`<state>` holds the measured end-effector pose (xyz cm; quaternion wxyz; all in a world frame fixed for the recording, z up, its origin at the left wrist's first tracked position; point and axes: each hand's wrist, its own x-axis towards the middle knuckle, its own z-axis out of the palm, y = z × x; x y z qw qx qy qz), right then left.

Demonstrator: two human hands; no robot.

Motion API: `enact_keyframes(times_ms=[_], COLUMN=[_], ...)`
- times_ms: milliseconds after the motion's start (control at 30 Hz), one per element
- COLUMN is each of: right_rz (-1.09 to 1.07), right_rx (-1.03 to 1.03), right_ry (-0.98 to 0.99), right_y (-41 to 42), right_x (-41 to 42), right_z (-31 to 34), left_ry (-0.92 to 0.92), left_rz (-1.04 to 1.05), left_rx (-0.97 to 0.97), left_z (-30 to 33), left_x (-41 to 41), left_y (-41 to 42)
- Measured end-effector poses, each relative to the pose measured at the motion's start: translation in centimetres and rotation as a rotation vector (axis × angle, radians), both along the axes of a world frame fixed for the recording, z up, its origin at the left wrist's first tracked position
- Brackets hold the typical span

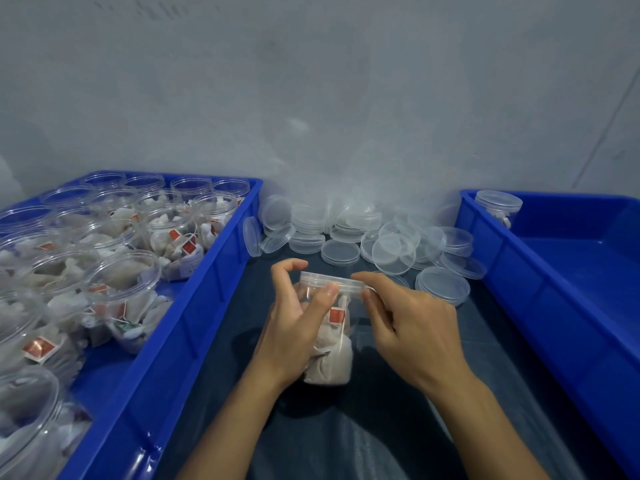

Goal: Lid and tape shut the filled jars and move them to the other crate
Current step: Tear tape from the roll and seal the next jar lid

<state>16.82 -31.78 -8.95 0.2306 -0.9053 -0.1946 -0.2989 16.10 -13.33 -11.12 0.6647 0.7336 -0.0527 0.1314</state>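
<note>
Between the two crates, left hand point(294, 327) grips jar point(329, 341) above the worktop point(398, 393); right hand point(408, 323) pinches lid point(332, 284) atop it. Risk: lid seats crooked, since the jar tilts in the grip.

A grey plaster wall point(346, 81), mottled and faintly stained, fills the upper half of the view behind the work area. A thin dark line point(609, 129) runs slantwise down the wall at far right. Low against the wall, a crumpled clear plastic bag point(346, 188) rises in hazy folds. Below, a dark blue-grey cloth point(381, 427) covers the table, lying in soft creases toward the near edge, with a shadow pooled on it at centre. At far left, a pale blurred shape point(8, 181) stands against the wall; what it is cannot be told.
</note>
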Motion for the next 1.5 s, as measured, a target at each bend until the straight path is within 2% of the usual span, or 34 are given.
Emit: enact_keyframes(times_ms=[233, 300, 433, 700, 1133, 1500], right_rz=[-0.052, -0.05, -0.03, 0.091, 0.082, 0.068], right_rx=[-0.045, -0.037, -0.016, 0.016, 0.032, 0.056], right_ry=[-0.059, -0.055, 0.014, 0.288, 0.254, 0.307], right_y=[0.7, 1.0, 1.4, 0.9, 0.3, 0.2], right_x=[-0.5, -0.6, -0.8, -0.6, 0.0, 0.1], right_z=[0.1, -0.1, -0.1, 0.7, 0.7, 0.3], left_ry=[-0.218, -0.222, -0.109, -0.077, -0.124, -0.176], left_rz=[0.42, 0.447, 0.369, 0.309, 0.191, 0.15], left_rx=[0.311, 0.353, 0.469, 0.331, 0.242, 0.257], left_z=[0.5, 0.6, 0.7, 0.6, 0.5, 0.6], left_x=[-0.6, -1.0, -1.0, -0.4, -0.4, -0.5], left_y=[-0.2, -0.9, -1.6, 0.0, 0.7, 0.6])
